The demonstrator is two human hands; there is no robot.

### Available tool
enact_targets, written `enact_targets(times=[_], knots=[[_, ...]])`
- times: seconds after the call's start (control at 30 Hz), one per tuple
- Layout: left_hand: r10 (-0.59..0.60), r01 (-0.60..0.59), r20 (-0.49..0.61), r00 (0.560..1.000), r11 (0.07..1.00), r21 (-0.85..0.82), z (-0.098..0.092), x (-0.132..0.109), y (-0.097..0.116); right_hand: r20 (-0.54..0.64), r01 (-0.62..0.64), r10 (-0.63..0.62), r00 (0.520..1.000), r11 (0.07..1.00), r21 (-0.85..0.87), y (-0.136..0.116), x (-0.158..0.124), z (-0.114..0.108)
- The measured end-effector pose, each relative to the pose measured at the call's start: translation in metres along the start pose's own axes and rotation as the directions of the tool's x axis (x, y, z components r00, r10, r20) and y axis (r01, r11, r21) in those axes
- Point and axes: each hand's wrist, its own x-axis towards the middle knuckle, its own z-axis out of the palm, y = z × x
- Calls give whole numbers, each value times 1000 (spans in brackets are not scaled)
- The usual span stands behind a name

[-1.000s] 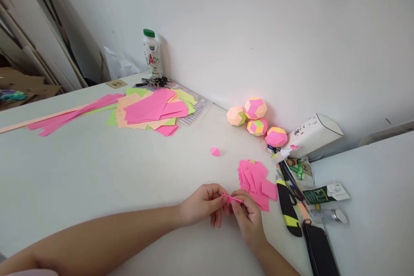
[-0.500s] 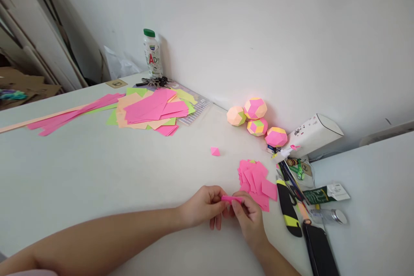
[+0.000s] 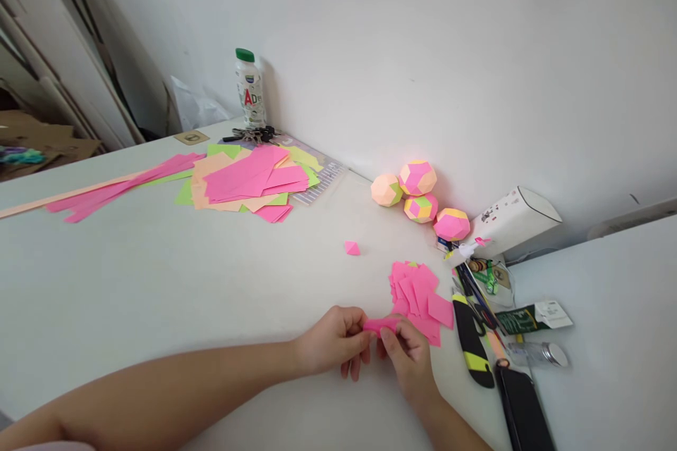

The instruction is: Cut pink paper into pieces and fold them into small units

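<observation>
Between my two hands is a small folded piece of pink paper (image 3: pixel 381 325), held level above the white table. My left hand (image 3: pixel 340 340) pinches its left end between thumb and fingers. At the other end, my right hand (image 3: pixel 406 352) grips the paper, thumb pressed on its near side. Parts of the paper are hidden behind the fingertips. Just beyond my right hand lies a loose pile of pink paper pieces (image 3: pixel 417 296). A small pink folded paper shape (image 3: pixel 352 248) rests on the table farther from my hands.
Several faceted paper balls (image 3: pixel 417 177) sit against the wall. Pink, peach and green sheets (image 3: pixel 243 176) and long strips (image 3: pixel 124 187) lie at the left, near a bottle (image 3: pixel 249 90) and keys (image 3: pixel 252 134). A utility knife (image 3: pixel 472 338), jar (image 3: pixel 539 353) and black case (image 3: pixel 523 405) line the right.
The pink paper between my fingers has turned slightly and now shows a wider, less flat face. Both hands stay in nearly the same place, still gripping it.
</observation>
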Motion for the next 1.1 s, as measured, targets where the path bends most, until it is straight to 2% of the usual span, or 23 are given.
enact_targets(times=[0.53, 0.93, 1.1], knots=[[2, -2, 4, 1000, 999, 41, 1, -2, 3, 10, -14, 14, 1000, 1000, 11, 3, 0, -1], [39, -40, 66, 997, 999, 8, -2, -3, 3, 27, -25, 26, 999, 1000, -13, 4, -3, 0], [35, -35, 45, 998, 999, 9, -2, -4, 1, 116, 31, -31, 993, 1000, 2, 7, -1, -1]])
